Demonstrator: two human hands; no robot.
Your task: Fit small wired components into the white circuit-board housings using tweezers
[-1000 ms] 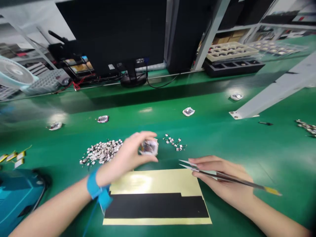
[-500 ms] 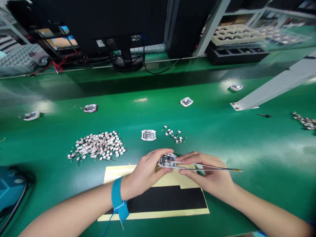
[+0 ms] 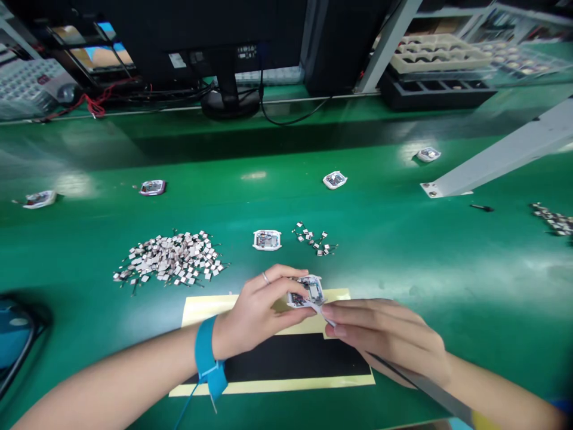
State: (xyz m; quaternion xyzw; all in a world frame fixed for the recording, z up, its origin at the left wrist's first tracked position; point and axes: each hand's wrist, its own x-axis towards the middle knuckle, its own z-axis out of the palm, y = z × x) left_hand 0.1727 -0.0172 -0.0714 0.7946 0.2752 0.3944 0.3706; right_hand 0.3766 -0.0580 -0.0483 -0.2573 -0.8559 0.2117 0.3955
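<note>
Centre of frame: my left fingers (image 3: 276,291) grip the white case (image 3: 316,288); right fingers (image 3: 358,315) pinch tweezers (image 3: 319,310). Steady case, light tip pressure advisable.

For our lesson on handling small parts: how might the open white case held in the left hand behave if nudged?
The open white case looks rigid, so it probably wouldn't bend. Its flat, squarish shape suggests sliding over rolling. The exposed circuitry may be fragile.

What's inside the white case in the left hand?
Small electronic parts show inside the white case. Fingers of the left hand and the tips of the tweezers cover part of its near side; what lies beneath them is hidden.
</note>
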